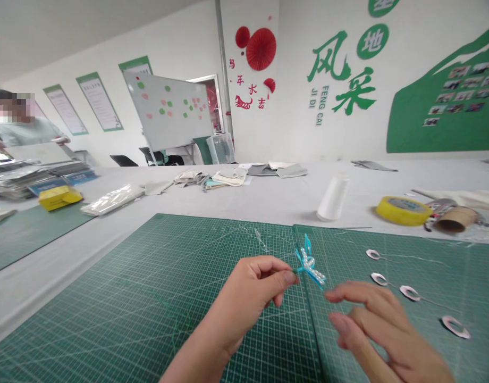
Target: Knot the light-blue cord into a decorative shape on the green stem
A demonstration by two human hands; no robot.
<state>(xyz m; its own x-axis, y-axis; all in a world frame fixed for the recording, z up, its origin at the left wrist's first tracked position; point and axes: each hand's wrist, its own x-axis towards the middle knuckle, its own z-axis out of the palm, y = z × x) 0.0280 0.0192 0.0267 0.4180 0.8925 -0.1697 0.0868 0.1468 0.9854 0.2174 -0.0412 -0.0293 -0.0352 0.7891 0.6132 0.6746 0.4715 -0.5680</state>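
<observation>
A small blue flower-like ornament with white pearl beads (309, 263) stands above the cutting mats, its petals pointing up and to the right. Thumb and fingers of my left hand (260, 279) are closed on its thin green stem. Just right of the petals is my right hand (372, 324), thumb and fingers apart, with nothing seen between them. Its fingertips come near the lowest petal; a thin thread there would be too fine to make out. Several pale oval rings on wires, among them one ring (410, 293), lie on the mat right of my right hand.
Green gridded cutting mats (120, 298) cover the near table. Behind them stand a white thread cone (334, 198), a yellow tape roll (404, 210) and a cardboard tube (456, 219). Fabric pieces (228, 175) and a yellow box (60, 197) lie farther left. A person (23, 127) is at the far left.
</observation>
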